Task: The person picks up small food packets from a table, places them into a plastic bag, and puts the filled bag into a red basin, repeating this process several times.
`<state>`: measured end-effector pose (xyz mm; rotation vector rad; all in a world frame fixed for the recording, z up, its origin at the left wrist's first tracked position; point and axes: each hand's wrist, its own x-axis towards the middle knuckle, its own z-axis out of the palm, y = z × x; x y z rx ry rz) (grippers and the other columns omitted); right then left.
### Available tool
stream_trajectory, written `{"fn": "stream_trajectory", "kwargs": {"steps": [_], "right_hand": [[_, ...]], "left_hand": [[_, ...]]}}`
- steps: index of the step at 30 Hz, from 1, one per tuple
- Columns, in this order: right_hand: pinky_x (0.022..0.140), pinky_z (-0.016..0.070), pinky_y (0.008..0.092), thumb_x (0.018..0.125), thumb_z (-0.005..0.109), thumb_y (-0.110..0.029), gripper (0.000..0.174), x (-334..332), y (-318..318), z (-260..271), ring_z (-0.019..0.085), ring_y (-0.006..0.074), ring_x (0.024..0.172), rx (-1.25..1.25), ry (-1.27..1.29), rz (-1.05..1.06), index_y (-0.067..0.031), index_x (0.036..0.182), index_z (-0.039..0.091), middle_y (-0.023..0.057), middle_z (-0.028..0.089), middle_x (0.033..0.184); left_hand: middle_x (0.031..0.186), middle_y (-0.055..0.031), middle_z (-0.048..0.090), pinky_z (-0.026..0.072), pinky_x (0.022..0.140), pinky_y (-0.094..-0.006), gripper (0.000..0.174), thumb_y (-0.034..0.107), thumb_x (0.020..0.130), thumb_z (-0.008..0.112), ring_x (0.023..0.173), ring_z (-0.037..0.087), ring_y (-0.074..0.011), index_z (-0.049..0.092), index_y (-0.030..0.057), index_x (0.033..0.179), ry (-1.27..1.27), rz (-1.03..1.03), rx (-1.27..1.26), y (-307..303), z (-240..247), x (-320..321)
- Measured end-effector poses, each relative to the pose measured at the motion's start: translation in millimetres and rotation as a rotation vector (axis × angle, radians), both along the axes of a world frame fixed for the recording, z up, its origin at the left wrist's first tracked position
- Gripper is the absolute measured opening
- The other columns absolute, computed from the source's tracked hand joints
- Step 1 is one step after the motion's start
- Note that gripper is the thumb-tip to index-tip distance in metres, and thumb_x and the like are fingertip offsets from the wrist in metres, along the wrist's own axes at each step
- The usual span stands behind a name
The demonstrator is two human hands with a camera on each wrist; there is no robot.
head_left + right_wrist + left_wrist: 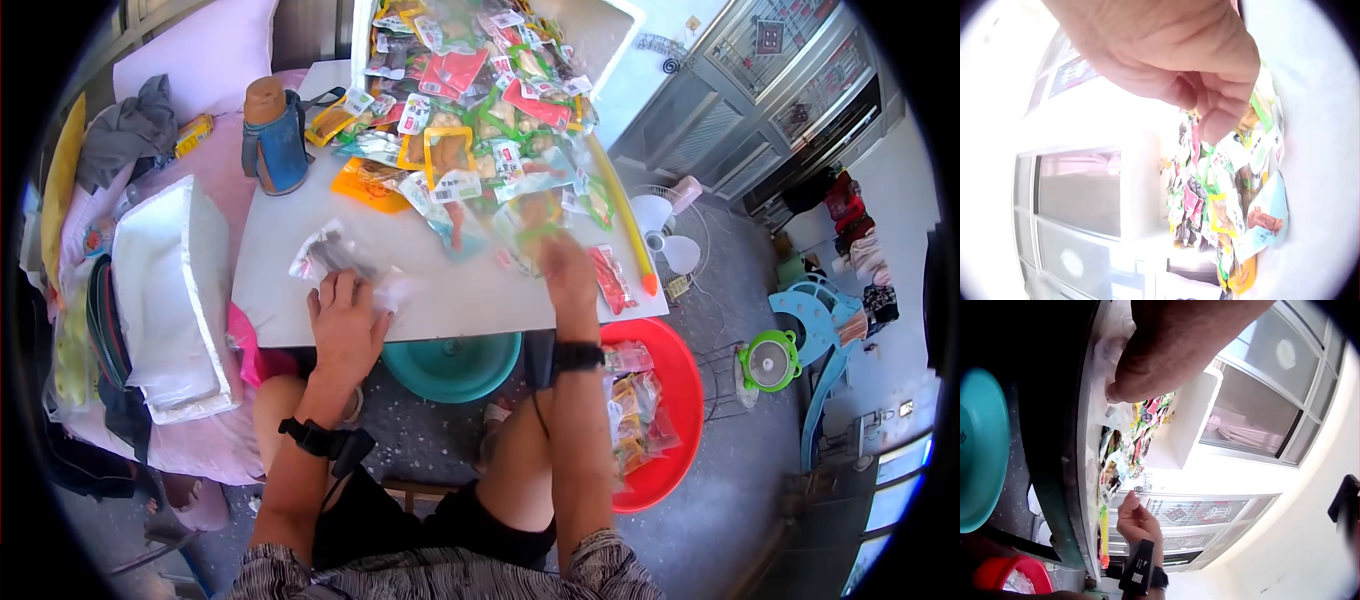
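At the left of the white table, my left hand (347, 325) has its fingers bent over a crumpled clear plastic bag (335, 250) and grips it; the left wrist view shows the hand (1179, 347) close to clear plastic (1119, 415). My right hand (568, 275) is over the table's right part, near a blurred green-edged packet (535, 212). In the right wrist view the hand (1179, 56) has loosely curled fingers with nothing seen between them. Many colourful food packets (450, 150) lie heaped, spilling from a white foam box (612, 40).
A red packet (612, 278) and a yellow tube (620, 205) lie at the table's right edge. A blue flask (275, 150) stands back left, beyond an empty foam box (175, 300). Below are a teal basin (450, 385) and a red basin (680, 400) holding packets.
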<state>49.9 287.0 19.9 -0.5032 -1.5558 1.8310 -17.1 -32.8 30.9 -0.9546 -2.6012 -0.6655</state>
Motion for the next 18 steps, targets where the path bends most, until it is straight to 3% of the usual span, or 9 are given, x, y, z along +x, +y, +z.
{"fn": "stream_trajectory", "kwargs": {"steps": [1,4,5,10,11,12,13,16,18], "right_hand": [[0.066,0.0529,0.0273,0.092,0.053,-0.016,0.027,-1,13,-3,0.061,0.0158,0.076,0.321,-0.107,-0.069,0.003,0.112,0.055,0.0095,0.063,0.089],[0.073,0.0526,0.0308,0.093,0.054,-0.016,0.027,-19,53,-9,0.061,0.021,0.082,0.406,-0.143,-0.035,0.0044,0.109,0.053,0.0138,0.06,0.093],[0.073,0.0527,0.031,0.092,0.054,-0.016,0.027,-28,63,-15,0.061,0.0214,0.082,0.108,0.015,0.031,0.0042,0.109,0.054,0.0137,0.06,0.093],[0.076,0.0525,0.0314,0.091,0.057,-0.013,0.02,-47,39,25,0.06,0.0208,0.079,0.769,-0.277,-0.197,0.0009,0.105,0.056,0.0101,0.06,0.089],[0.07,0.0494,0.03,0.084,0.064,-0.021,0.032,-55,52,16,0.063,0.0181,0.073,0.783,-0.273,-0.243,0.0075,0.099,0.062,0.0124,0.067,0.08],[0.068,0.0488,0.0286,0.085,0.062,-0.018,0.027,-64,77,-8,0.062,0.0172,0.072,0.751,-0.185,-0.222,0.0067,0.097,0.062,0.0111,0.066,0.08],[0.067,0.0483,0.0273,0.086,0.06,-0.015,0.023,-72,109,-41,0.061,0.0162,0.072,0.712,-0.109,-0.204,0.0059,0.096,0.062,0.0099,0.065,0.079],[0.065,0.0484,0.0243,0.089,0.057,-0.004,0.009,-62,95,-38,0.06,0.0139,0.073,0.099,0.078,-0.083,0.001,0.094,0.061,0.0053,0.063,0.08],[0.064,0.051,0.0273,0.089,0.059,-0.005,0.008,-42,38,14,0.061,0.0147,0.072,-0.625,0.359,0.08,-0.0014,0.096,0.059,0.0058,0.063,0.079]], "left_hand": [[0.121,-0.0128,0.046,0.0331,0.096,-0.0553,0.046,0.021,0.073,0.071,0.118,0.041,-0.0335,0.056,0.0001,0.111,-0.017,-0.012,0.022,-2,0,0],[0.12,-0.0134,0.047,0.0327,0.097,-0.0553,0.046,0.021,0.072,0.071,0.117,0.041,-0.0339,0.056,0.0,0.111,-0.023,-0.018,0.055,-1,2,-2],[0.12,-0.0135,0.047,0.0327,0.097,-0.0552,0.046,0.02,0.072,0.071,0.117,0.041,-0.0339,0.056,0.0001,0.111,-0.021,-0.014,0.059,-2,2,-2],[0.119,-0.0138,0.047,0.0327,0.096,-0.056,0.045,0.02,0.071,0.071,0.116,0.042,-0.0342,0.057,0.0,0.109,-0.03,-0.006,0.065,-1,3,-1],[0.119,-0.0139,0.047,0.0328,0.096,-0.0562,0.046,0.02,0.071,0.071,0.116,0.042,-0.0343,0.057,-0.0001,0.109,-0.035,-0.009,0.072,-1,5,-2],[0.118,-0.0138,0.047,0.0331,0.096,-0.0565,0.046,0.02,0.071,0.071,0.116,0.042,-0.0342,0.058,-0.0002,0.109,-0.022,-0.006,0.081,-1,6,-4],[0.118,-0.0137,0.047,0.0333,0.095,-0.0567,0.045,0.021,0.07,0.072,0.115,0.042,-0.0342,0.058,-0.0003,0.108,-0.016,-0.008,0.084,-2,6,-4],[0.114,-0.0132,0.048,0.0342,0.093,-0.0575,0.045,0.021,0.07,0.072,0.113,0.044,-0.0338,0.059,-0.0005,0.107,0.014,-0.008,0.096,-3,5,-4],[0.113,-0.013,0.049,0.0342,0.093,-0.0577,0.045,0.021,0.069,0.072,0.112,0.044,-0.0338,0.059,-0.0006,0.106,0.025,-0.006,0.1,-2,2,-4]]}}
